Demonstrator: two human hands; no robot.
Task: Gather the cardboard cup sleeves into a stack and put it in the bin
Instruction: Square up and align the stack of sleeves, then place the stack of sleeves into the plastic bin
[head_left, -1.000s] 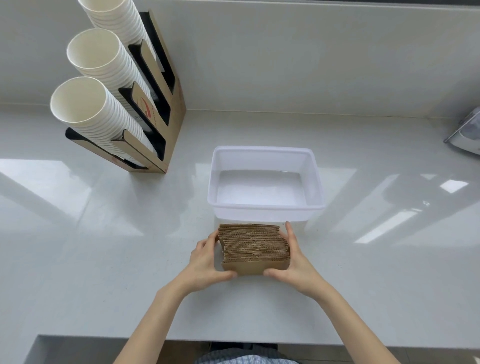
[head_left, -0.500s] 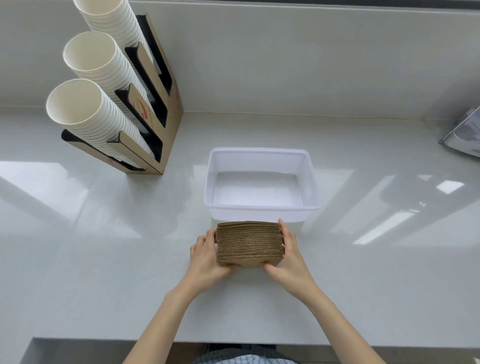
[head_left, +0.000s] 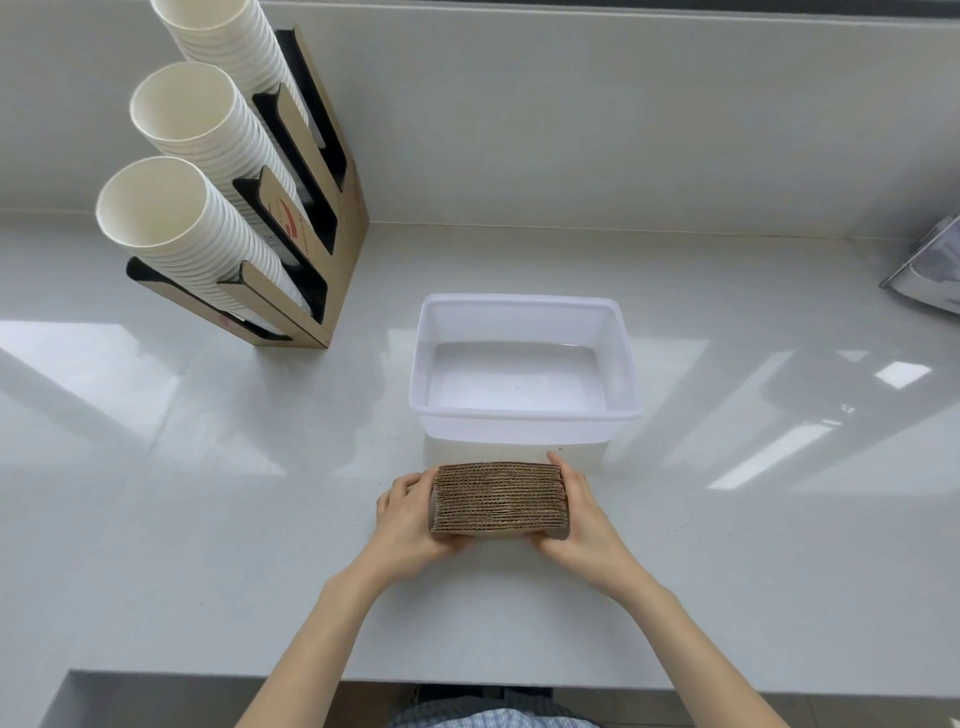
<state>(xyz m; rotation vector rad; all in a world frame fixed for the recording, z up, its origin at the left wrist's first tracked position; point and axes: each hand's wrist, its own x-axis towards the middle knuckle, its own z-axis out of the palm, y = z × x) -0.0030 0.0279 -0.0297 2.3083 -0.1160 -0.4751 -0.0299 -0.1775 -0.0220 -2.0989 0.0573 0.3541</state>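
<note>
A squared-up stack of brown corrugated cardboard cup sleeves (head_left: 498, 499) stands on edge on the white counter, just in front of the bin. My left hand (head_left: 408, 514) presses its left end and my right hand (head_left: 582, 512) presses its right end, thumbs under the near side. The translucent white plastic bin (head_left: 524, 415) sits directly behind the stack and holds nothing.
A cardboard cup dispenser (head_left: 291, 218) with three tilted columns of white paper cups (head_left: 171, 218) stands at the back left. A grey object (head_left: 930, 275) pokes in at the right edge. The counter's front edge (head_left: 467, 680) runs below my forearms.
The stack has been tidied: its fanned edges are now flush between both hands. It sits slightly closer to the bin's front wall.
</note>
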